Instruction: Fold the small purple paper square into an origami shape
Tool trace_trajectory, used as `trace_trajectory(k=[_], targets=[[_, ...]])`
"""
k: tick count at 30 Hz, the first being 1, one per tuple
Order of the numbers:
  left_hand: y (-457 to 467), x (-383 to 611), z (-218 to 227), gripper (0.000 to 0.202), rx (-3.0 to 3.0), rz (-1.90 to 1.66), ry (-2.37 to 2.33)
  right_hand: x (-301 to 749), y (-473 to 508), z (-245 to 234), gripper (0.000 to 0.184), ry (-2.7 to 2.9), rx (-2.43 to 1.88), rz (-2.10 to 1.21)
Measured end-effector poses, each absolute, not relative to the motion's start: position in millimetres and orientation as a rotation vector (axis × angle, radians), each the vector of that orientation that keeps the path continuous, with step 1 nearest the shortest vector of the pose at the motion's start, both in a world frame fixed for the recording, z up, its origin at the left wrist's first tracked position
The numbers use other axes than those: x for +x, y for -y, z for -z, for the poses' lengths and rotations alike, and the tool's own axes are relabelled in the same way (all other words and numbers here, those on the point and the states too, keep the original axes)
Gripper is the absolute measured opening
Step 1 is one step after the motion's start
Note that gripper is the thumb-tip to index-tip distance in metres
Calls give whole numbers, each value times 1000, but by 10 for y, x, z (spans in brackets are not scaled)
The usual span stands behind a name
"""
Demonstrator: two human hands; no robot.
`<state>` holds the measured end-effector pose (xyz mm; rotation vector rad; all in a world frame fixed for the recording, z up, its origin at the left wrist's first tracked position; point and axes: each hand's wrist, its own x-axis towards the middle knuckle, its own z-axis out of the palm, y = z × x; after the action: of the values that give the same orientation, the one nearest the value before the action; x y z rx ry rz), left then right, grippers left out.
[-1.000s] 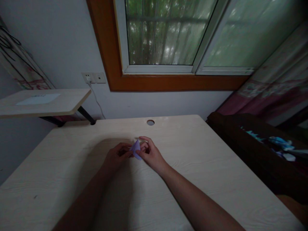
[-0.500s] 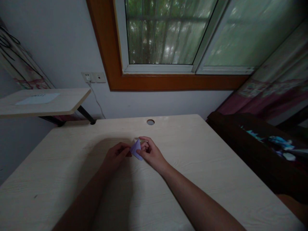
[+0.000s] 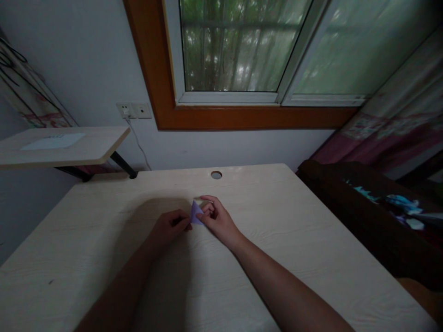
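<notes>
A small piece of folded purple paper [image 3: 195,215], now roughly triangular with a point at the top, is held between my two hands over the pale wooden desk. My left hand [image 3: 170,224] pinches its left edge between thumb and fingers. On the right side, the thumb of my right hand [image 3: 217,218] presses on the paper's face, with fingers behind it and the index finger stretched out above. The paper's back and the fingertips behind it are hidden.
Beyond my hands the desk [image 3: 256,193] has a round cable hole [image 3: 216,174] near its far edge. A raised shelf [image 3: 104,143] at left carries a white sheet [image 3: 53,141]. A wall socket [image 3: 134,110] has a plugged-in cord. Dark furniture [image 3: 346,212] stands to the right.
The purple paper has turned and now shows a narrower triangle, its tip shifted left. My left hand has moved slightly down and right; my right hand stays nearly in place.
</notes>
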<state>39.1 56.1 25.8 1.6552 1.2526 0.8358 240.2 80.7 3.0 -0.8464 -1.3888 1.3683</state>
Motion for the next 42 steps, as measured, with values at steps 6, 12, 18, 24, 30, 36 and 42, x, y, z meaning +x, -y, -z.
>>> trace_trajectory(k=[6, 12, 18, 24, 30, 36, 42], targets=[[-558, 432, -327, 22, 1716, -720, -1281, 2408, -803, -20, 40, 1402, -851, -1353], [-562, 443, -321, 22, 1712, -697, -1224, 2418, -755, -83, 29, 1422, -922, -1279], [-554, 439, -312, 23, 1694, -676, -1231, 2420, -747, -106, 29, 1475, -917, -1270], [-563, 427, -270, 20, 1655, -699, -1195, 2427, -752, -84, 27, 1498, -951, -1256], [-575, 434, -264, 18, 1671, -704, -1215, 2428, -746, -86, 23, 1575, -985, -1176], [-571, 445, -263, 18, 1704, -727, -1239, 2427, -730, -106, 21, 1581, -1001, -1196], [-562, 449, -281, 18, 1694, -752, -1316, 2421, -720, -107, 23, 1536, -956, -1278]])
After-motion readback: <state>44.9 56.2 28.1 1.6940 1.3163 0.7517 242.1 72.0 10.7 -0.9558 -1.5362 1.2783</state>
